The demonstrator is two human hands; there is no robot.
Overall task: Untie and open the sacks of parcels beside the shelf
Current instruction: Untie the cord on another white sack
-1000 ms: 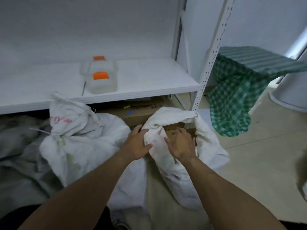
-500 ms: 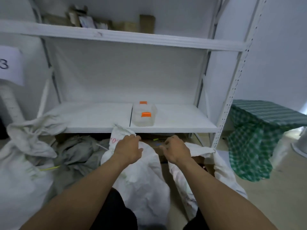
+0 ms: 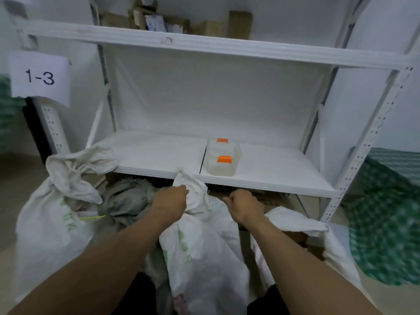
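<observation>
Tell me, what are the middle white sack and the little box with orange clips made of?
The sack looks like woven plastic cloth: matte white, green print, stiff crumpled folds. The box seems to be clear, slightly cloudy plastic, judging by its see-through walls. Its orange clips look like smooth, solid-coloured plastic.

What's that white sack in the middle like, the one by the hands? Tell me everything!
The white sack looks like crumpled woven plastic, with faded green letters down its front and a pinkish smudge low down. It stands upright on the floor before the lower shelf. Its neck is bunched shut on top. The left hand grips that neck; the right hand is curled just beside it, not clearly touching.
</observation>
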